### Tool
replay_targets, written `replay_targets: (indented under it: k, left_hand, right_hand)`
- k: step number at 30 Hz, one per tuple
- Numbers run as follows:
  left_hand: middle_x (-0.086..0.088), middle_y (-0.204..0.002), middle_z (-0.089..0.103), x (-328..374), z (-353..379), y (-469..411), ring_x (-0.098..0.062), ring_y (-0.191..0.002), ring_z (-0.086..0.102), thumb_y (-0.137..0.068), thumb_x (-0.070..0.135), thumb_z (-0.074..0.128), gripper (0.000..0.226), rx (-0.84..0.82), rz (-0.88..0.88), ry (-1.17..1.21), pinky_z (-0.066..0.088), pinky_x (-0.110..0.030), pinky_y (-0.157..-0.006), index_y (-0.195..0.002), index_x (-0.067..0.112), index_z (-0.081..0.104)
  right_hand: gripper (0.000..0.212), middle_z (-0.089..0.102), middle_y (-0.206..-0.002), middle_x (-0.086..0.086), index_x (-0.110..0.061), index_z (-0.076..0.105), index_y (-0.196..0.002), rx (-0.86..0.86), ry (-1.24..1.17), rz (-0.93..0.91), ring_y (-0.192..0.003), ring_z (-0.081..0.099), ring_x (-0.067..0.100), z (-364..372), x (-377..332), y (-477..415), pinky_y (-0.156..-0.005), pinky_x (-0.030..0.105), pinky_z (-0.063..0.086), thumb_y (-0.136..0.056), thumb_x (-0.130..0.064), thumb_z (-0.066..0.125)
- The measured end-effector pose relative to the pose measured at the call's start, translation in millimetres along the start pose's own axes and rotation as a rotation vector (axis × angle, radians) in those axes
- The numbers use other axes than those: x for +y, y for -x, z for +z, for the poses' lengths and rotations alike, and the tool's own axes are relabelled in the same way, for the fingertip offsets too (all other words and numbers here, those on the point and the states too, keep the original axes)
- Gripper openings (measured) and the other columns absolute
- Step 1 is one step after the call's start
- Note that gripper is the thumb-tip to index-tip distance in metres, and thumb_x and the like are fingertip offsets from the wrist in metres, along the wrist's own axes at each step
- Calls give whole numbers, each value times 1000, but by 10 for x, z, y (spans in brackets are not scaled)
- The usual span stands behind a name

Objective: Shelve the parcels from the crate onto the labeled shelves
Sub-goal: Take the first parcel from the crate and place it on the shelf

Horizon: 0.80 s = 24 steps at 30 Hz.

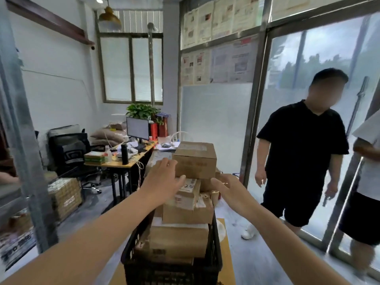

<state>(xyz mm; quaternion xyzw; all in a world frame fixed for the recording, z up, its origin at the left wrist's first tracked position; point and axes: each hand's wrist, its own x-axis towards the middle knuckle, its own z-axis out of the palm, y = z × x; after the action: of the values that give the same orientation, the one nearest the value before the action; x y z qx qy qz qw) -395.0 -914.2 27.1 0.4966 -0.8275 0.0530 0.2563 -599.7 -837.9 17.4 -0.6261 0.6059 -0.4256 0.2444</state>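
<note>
The left grip (164, 177) and right grip (228, 188) are open and hold nothing. The top box (195, 159) sits just ahead, between them, high on the crate (170, 270). One bump could tip the tall pile.

The black crate (170, 264) is filled above its rim with parcels (185, 212). The top box (195, 159) stands at 12 o'clock from the wearer. The left hand (164, 182), fingers spread, is just beside the box at its 8 o'clock side. The right hand (230, 192), also spread, is near its 5 o'clock corner. The air on both sides of the box is free.

From the crate, a desk (121, 161) stands near at 10 o'clock, and a metal post (22, 140) stands at 9 o'clock, with bare floor between. At 2 o'clock a person in a black shirt (302, 151) stands near, with a second person (368, 171) at 3 o'clock; they narrow that side.
</note>
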Motion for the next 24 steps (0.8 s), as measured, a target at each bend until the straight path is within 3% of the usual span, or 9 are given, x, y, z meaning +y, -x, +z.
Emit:
replay_targets:
  k: [2, 4, 6, 8, 11, 15, 18, 21, 24]
  left_hand:
    - [-5, -137, 45, -47, 43, -199, -21, -128, 40, -96, 48, 44, 58, 35, -6, 52, 37, -36, -107, -140, 12, 39]
    - [-4, -135, 46, -119, 103, -371, -20, -126, 41, -96, 48, 43, 56, 49, -22, 65, 38, -37, -106, -139, 13, 41]
    - [-5, -134, 47, -192, 168, -507, -21, -126, 41, -96, 47, 43, 53, 48, -66, 97, 38, -38, -105, -136, 12, 43]
    - [-6, -131, 49, -265, 227, -631, -22, -123, 42, -97, 45, 43, 48, 46, -124, 155, 37, -36, -102, -130, 11, 48]
    - [-5, -127, 52, -362, 296, -775, -19, -118, 45, -99, 44, 40, 45, 33, -198, 260, 38, -32, -96, -127, 10, 50]
    - [2, -117, 57, -407, 372, -887, -15, -105, 56, -100, 49, 33, 48, -10, -208, 296, 47, -37, -90, -127, 16, 54]
    - [3, -105, 60, -326, 454, -952, -13, -94, 58, -100, 49, 31, 45, 4, -246, 350, 48, -33, -81, -113, 17, 59]
    - [11, -84, 55, -219, 558, -964, 3, -72, 48, -101, 46, 32, 32, 73, -315, 359, 34, -17, -59, -95, 25, 54]
    - [12, -80, 53, -173, 619, -955, 2, -70, 47, -102, 42, 33, 27, 102, -353, 408, 30, -18, -56, -92, 26, 53]
  right_hand:
    - [24, 54, -53, -24, -29, 58, -82, 59, -19, 57, -52, 52, -3, -46, 75, -248, -49, 8, 36, -101, -39, 48]
    - [33, 42, -50, -16, -21, 54, -80, 93, -43, 152, -46, 39, 1, -105, 144, -543, -48, 16, 34, -101, -45, 45]
    - [35, 40, -65, -9, -21, 48, -86, 85, -90, 266, -58, 39, 7, -152, 154, -805, -68, 26, 45, -100, -53, 41]
    - [48, 50, -80, -1, -17, 52, -110, 53, -217, 388, -73, 49, 13, -176, 130, -1002, -89, 36, 45, -98, -61, 37]
    - [77, 58, -131, 12, -16, 43, -143, -35, -304, 457, -119, 58, 31, -176, 181, -1211, -98, 42, 47, -91, -73, 34]
    - [74, 76, -95, 8, -19, 60, -120, -200, -403, 516, -83, 74, 26, -134, 346, -1319, -63, 31, 60, -82, -79, 44]
    - [70, 69, -118, 10, -21, 56, -126, -234, -510, 513, -94, 73, 31, -57, 466, -1386, -77, 37, 60, -81, -75, 53]
    - [58, 69, -115, 15, -19, 58, -121, -168, -706, 476, -96, 72, 32, 0, 548, -1401, -77, 39, 61, -81, -59, 67]
    - [44, 71, -107, 14, -20, 61, -109, -133, -777, 404, -93, 73, 28, 12, 644, -1378, -77, 38, 62, -80, -50, 74]
